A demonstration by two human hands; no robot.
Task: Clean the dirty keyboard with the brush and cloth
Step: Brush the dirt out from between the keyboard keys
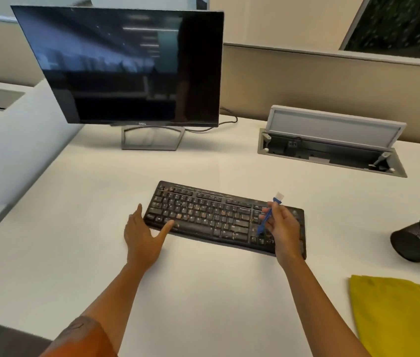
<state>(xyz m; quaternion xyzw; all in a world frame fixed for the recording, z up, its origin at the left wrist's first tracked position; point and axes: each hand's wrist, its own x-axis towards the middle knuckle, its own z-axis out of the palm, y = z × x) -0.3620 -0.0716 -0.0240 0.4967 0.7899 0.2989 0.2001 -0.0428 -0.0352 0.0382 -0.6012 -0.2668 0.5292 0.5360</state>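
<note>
- Two hands were at the keyboard (219, 217), which lay dirty on the desk (203, 292) in front of the monitor (118, 65).
- Right hand (281, 225) pinched the blue brush (268, 215), bristles raised above the keyboard's right end.
- Left hand (144, 238) was spread, fingers straight, thumb touching the keyboard's left edge, apparently steadying it.
- Brushing looked about to begin; the next move called for lowering the bristles onto the keys.
- Cloth (399, 315) lay unused, near right.
</note>
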